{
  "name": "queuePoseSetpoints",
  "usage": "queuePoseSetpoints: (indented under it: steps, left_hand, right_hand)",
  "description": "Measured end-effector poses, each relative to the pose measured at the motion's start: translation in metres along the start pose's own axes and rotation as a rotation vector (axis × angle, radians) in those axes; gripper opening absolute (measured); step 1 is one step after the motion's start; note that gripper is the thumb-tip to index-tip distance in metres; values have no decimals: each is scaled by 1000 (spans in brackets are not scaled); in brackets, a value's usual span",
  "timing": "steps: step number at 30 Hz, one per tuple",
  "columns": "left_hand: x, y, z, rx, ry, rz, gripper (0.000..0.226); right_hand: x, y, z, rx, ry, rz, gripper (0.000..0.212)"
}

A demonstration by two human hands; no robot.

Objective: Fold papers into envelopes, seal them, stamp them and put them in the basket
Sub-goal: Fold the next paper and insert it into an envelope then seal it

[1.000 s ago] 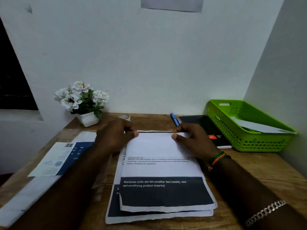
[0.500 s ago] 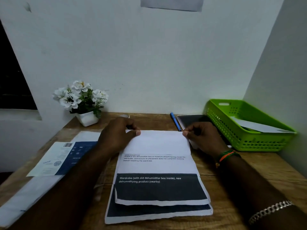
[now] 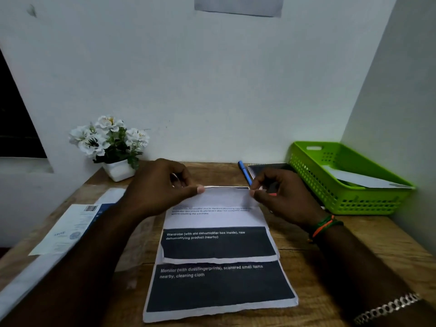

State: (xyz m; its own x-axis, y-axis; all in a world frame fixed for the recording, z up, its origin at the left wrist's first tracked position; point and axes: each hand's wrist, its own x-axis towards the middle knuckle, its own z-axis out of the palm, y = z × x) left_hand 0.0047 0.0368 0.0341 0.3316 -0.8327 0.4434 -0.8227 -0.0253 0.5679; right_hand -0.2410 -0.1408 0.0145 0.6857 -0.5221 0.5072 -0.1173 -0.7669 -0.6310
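Meanwhile both hands' grips pinch the top paper; basket holds an envelope.

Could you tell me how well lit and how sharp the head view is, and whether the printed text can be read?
Head view: dim and bluish, no glare; wall lines bow from the wide-angle lens. The large white captions on the top sheet and lower sheet read clearly, the small lines under the left hand and right hand are smeared.

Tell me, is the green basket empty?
Not empty. A white envelope lies slanted inside the green basket, resting against its right side. What lies under it cannot be seen.
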Motion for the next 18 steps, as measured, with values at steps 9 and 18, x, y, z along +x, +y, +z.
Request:
queuePoseSetpoints:
  steps: [9,18]
  left_hand:
    - [-5,-4,17,91,-335,-81,51]
    - [-2,-7,26,190,-381,-74,28]
  right_hand:
    - [-4,-6,2,-268,-301,-21,7]
    - [-6,-3,20,-314,-266,-92,32]
